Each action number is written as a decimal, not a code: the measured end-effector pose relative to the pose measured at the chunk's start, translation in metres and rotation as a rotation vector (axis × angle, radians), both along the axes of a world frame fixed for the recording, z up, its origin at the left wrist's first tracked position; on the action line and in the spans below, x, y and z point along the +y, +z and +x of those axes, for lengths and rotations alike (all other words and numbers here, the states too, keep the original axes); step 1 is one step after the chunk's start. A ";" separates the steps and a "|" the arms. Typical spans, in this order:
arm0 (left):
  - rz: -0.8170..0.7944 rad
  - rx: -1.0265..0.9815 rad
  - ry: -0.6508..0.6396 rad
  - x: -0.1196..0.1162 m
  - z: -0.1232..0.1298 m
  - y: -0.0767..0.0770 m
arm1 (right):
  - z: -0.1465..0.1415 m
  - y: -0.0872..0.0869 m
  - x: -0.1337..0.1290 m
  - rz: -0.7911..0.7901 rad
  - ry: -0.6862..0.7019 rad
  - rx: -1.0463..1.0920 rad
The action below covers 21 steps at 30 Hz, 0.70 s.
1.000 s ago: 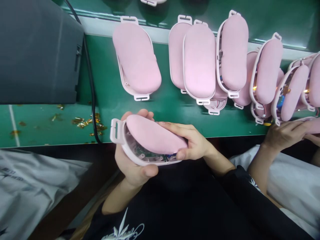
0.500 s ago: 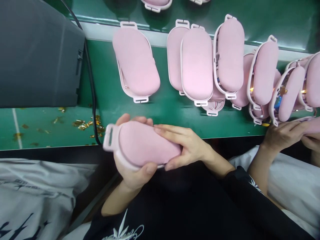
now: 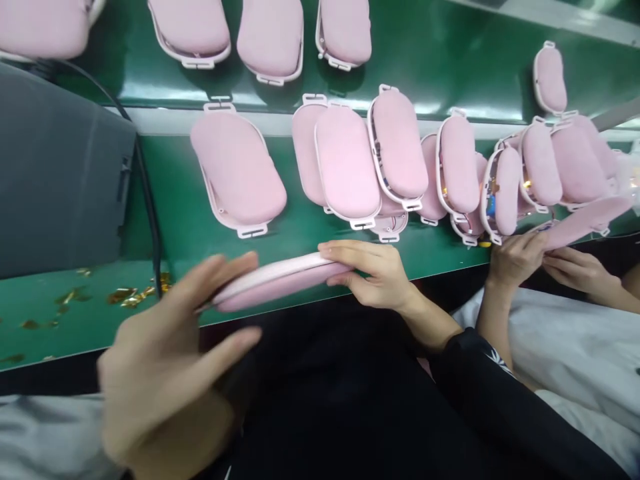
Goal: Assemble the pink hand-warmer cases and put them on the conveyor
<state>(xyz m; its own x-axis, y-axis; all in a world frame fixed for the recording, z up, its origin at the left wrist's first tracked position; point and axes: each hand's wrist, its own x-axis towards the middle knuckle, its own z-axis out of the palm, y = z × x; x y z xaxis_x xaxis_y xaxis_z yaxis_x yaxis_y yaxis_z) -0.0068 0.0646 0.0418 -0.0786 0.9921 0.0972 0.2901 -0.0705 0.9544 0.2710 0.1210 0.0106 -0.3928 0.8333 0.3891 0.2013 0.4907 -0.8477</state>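
The pink case [image 3: 283, 281] had been turned edge-on, seemingly closed, by the worktop's edge [image 3: 425, 259], one end pinched by the right hand [image 3: 377, 275], the left hand [image 3: 160, 367] spread open at the other, contact unclear.

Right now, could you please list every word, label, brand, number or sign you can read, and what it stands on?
None can be read.
Dark sleeve: a white leaf-like print, no legible letters.
Held pink case: no lettering visible.
Grey box: no lettering visible.
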 end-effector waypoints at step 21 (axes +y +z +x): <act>0.019 0.041 0.311 0.020 -0.001 -0.060 | 0.014 -0.015 0.007 0.241 0.135 -0.286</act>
